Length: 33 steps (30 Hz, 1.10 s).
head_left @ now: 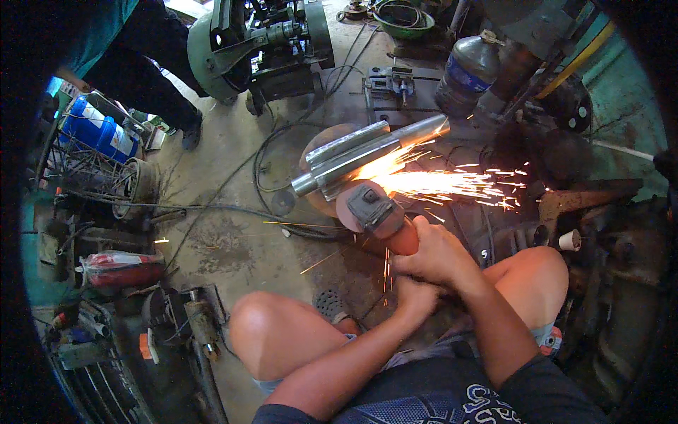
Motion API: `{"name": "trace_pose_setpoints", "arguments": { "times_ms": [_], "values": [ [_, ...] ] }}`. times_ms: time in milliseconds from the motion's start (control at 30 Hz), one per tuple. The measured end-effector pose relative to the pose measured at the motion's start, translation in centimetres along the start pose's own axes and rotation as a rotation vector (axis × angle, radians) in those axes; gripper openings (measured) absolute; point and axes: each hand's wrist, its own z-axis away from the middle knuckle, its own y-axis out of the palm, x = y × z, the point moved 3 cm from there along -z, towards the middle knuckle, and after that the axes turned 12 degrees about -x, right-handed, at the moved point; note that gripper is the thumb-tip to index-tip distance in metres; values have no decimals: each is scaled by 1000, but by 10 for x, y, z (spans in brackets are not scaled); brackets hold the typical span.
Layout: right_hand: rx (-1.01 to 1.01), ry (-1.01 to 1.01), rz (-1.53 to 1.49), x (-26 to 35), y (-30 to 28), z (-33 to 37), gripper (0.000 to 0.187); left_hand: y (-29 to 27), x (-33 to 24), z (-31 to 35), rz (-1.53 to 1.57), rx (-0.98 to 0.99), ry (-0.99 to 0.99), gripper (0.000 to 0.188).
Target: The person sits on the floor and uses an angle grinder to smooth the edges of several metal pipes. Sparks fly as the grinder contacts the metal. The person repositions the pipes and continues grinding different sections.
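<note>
I crouch over a shiny steel shaft (417,133) with raised lengthwise ribs, lying tilted on a round support (316,147). My right hand (443,256) wraps round the orange body of an angle grinder (401,237). Just below it, my left hand (418,297) is closed on the grinder's rear end, which the hands mostly hide. The grinder's dark head is at the near side of the ribs, where the contact is hidden. Bright sparks (452,185) stream off to the right.
Cables (254,166) cross the floor. Behind the shaft stand a vise (399,83) and a large plastic bottle (467,71). A green machine (261,49) is at the far left, beside a standing person (152,67). A red cylinder (127,270) and metal parts lie left; dark machinery (628,268) is right.
</note>
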Motion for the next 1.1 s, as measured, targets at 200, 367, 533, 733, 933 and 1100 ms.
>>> {"name": "trace_pose_setpoints", "arguments": {
  "times_ms": [200,367,533,733,933,1100],
  "values": [
    [22,-72,-19,17,9,5,67,-31,10,11,-43,95,-228,51],
    [42,-115,-7,22,15,6,66,-24,74,-1,-85,-63,85,49],
    [68,-91,-22,15,12,6,66,-24,89,-11,-123,13,208,52],
    [1,-16,-81,-8,-2,6,66,-11,26,1,-222,148,-61,54],
    [-107,17,-109,-42,-8,0,67,25,16,-1,-27,188,-165,55],
    [-236,67,-123,-68,-10,-6,65,48,12,-12,-91,152,127,54]
  ]
}}
